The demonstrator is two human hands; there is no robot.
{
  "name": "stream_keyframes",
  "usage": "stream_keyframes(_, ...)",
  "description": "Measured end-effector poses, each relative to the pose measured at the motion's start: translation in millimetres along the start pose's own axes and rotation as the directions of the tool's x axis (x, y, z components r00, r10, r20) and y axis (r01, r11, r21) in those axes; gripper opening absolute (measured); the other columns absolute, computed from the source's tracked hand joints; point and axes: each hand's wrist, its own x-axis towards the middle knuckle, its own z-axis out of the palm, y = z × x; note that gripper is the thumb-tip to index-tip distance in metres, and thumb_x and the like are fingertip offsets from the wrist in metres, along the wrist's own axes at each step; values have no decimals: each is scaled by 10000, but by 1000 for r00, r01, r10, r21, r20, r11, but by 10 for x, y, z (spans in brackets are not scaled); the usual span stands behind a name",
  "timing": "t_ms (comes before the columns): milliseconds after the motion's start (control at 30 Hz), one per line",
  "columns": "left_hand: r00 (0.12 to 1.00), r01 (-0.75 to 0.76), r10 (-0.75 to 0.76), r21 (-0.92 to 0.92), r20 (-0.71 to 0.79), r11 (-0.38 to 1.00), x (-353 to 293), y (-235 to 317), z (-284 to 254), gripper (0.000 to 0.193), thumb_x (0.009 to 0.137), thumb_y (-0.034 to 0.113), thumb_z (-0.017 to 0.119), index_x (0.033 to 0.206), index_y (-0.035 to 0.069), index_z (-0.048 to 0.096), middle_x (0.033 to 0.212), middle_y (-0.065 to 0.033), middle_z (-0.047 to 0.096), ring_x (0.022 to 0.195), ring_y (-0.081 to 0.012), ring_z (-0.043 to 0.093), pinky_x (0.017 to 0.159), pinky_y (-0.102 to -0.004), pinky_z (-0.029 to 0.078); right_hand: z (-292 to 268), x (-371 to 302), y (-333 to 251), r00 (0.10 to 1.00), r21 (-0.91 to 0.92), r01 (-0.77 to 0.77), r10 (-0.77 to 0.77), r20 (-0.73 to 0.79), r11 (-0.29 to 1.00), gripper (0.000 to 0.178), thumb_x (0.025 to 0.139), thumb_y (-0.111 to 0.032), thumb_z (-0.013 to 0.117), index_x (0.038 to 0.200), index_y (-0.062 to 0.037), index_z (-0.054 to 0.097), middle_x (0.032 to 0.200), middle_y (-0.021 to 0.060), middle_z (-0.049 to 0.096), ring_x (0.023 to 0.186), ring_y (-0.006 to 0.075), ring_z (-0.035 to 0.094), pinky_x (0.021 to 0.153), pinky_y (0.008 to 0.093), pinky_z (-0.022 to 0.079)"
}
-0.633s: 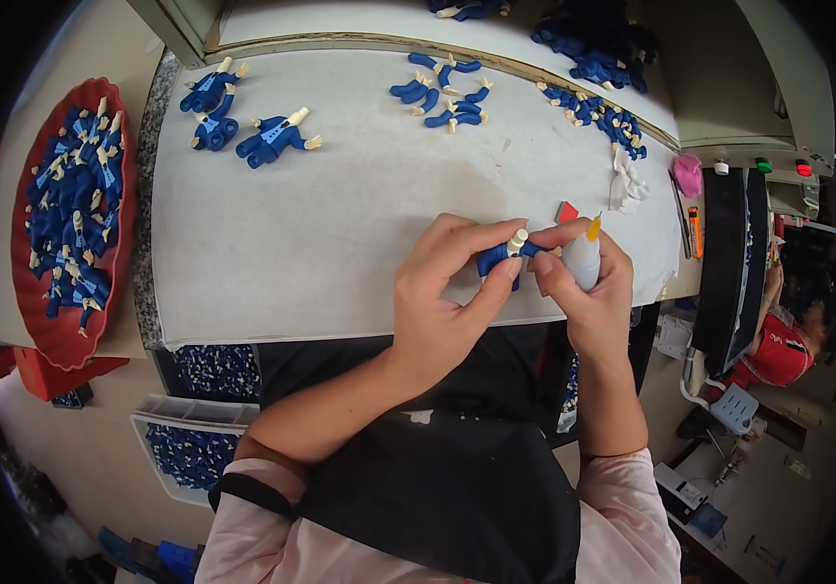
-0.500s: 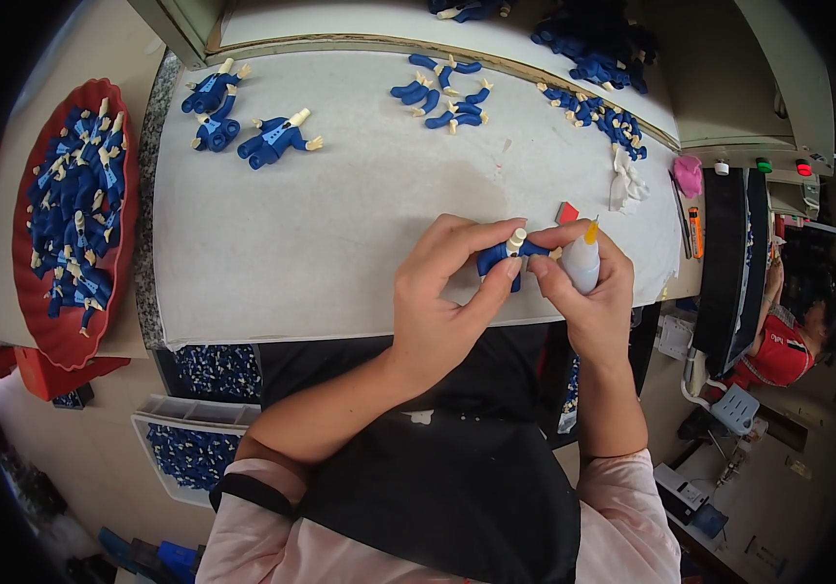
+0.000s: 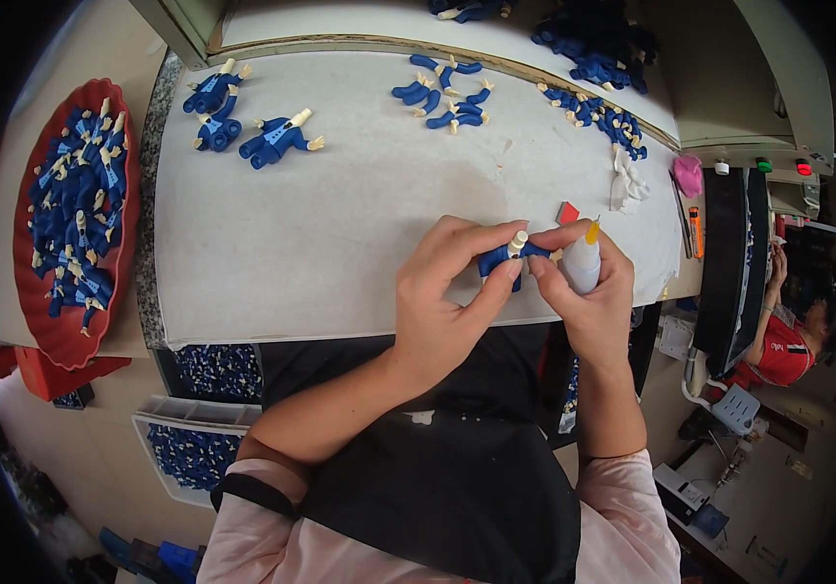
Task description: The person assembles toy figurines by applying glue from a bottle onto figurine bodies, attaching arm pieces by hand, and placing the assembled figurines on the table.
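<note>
Between my hands, above the near part of the white-covered table, is a small headless doll figure in a blue suit with a cream neck peg. My left hand pinches its body between thumb and fingers. Thumb and forefinger of my right hand press on the figure's blue arm, whose cream hand shows at the right. That same hand also keeps a white glue bottle with a yellow needle tip against its palm, tip pointing away from me. Part of the figure is hidden by my fingers.
Several figures lie far left, loose blue arms at the far middle, more arms at the far right. A red scalloped tray of figures stands left. A crumpled tissue and small red block lie right. A co-worker sits beyond.
My hands and the figure stay nearly in place, with only a tiny shift. The co-worker at the right has raised a hand a little.
</note>
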Motion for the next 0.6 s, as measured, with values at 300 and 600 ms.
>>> stream_keyframes(300, 1000, 22, -22, -13, -4, 1000, -10, 3, 0, 269, 696, -36, 598, 958, 23, 587, 760, -67, 531, 649, -123, 518, 582, -219, 411, 14, 2, 17, 1000, 27, 10, -9, -8, 1000, 137, 713, -21, 609, 835, 7, 553, 685, -7, 535, 619, 27, 465, 539, 163, 362)
stream_keyframes(600, 1000, 17, -17, 1, 0, 1000, -7, 8, -6, 269, 695, -38, 597, 957, 23, 587, 770, -71, 536, 658, -130, 511, 592, -222, 410, 4, -1, 2, 1000, -1, 2, -2, 4, 1000, 138, 714, -25, 595, 839, 11, 551, 690, -4, 542, 622, 27, 472, 542, 162, 366)
